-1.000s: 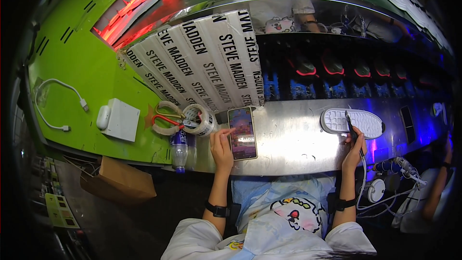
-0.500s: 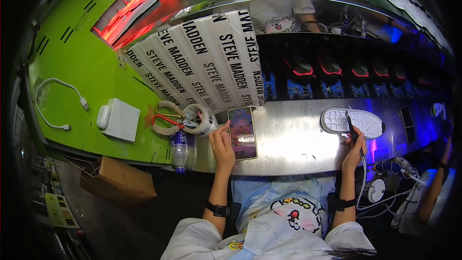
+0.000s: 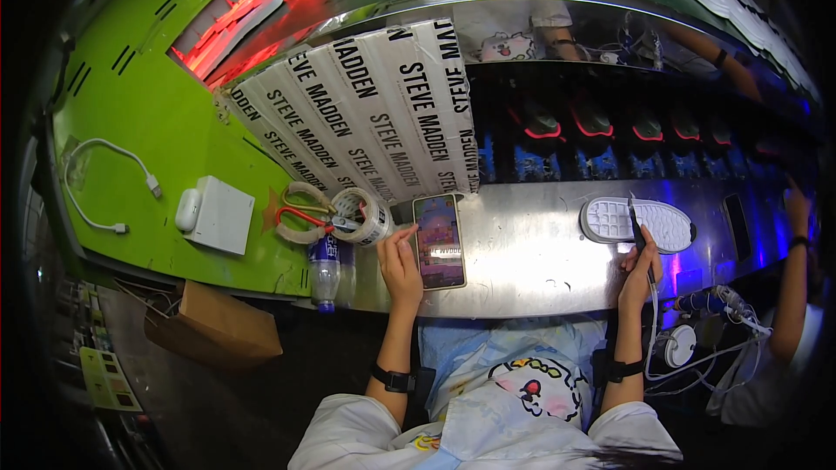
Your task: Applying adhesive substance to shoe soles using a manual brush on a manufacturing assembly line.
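Note:
My left hand (image 3: 401,270) holds nothing. Its loosely bent fingers rest beside the left edge of a phone (image 3: 440,248) with a lit, colourful screen, lying on the metal bench. In my right hand (image 3: 639,270) is a slim black pen-like tool (image 3: 642,236) with a pale cord trailing down from it. The tool's thin tip lies over a white shoe sole (image 3: 666,224), tread side up. My right fingers are closed around the tool, just below the sole's near edge; whether the tip touches the tread I cannot tell.
Left of the phone are tape rolls (image 3: 376,219), scissors (image 3: 305,220) and a bottle (image 3: 324,274). A printed cardboard panel (image 3: 383,113) stands behind. Shoes with red edges (image 3: 595,122) line a dark recess. A dark phone-like slab (image 3: 738,224) lies right, near another person's arm (image 3: 791,287).
My right hand and the tool's tip have shifted slightly over the sole. My left hand has barely moved. At the far right, the other person's arm has reached forward over the bench.

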Available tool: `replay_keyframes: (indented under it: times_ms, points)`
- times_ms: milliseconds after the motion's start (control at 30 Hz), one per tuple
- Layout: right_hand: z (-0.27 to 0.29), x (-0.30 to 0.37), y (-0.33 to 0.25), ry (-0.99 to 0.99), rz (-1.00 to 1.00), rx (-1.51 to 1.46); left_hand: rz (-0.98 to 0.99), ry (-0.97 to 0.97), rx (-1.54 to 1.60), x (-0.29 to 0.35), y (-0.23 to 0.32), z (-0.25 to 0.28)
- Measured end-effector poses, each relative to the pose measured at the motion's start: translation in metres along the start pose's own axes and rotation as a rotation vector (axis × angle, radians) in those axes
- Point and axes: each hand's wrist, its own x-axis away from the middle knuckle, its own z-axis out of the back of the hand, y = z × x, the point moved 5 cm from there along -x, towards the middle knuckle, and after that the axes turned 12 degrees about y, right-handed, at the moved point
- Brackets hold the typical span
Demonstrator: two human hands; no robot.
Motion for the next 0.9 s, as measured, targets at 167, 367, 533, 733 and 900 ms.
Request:
replay_keyframes:
  times_ms: [167,367,533,733,900]
  points:
    - [-0.006,0.005,-0.015,-0.013,0.060,0.099,-0.036,-0.009,-0.020,0.000,0.006,-0.001]
    - [-0.001,0.001,-0.010,-0.014,0.115,0.129,-0.048,-0.033,-0.005,0.000,0.010,0.001]
    - [0.000,0.000,-0.008,-0.019,0.094,0.115,-0.058,-0.042,0.025,0.001,0.010,0.000]
    - [-0.003,0.003,-0.012,-0.010,0.095,0.123,-0.057,-0.039,0.040,0.001,0.011,0.001]
    - [-0.002,0.003,-0.013,-0.007,0.065,0.093,-0.074,-0.051,0.031,0.001,0.013,-0.001]
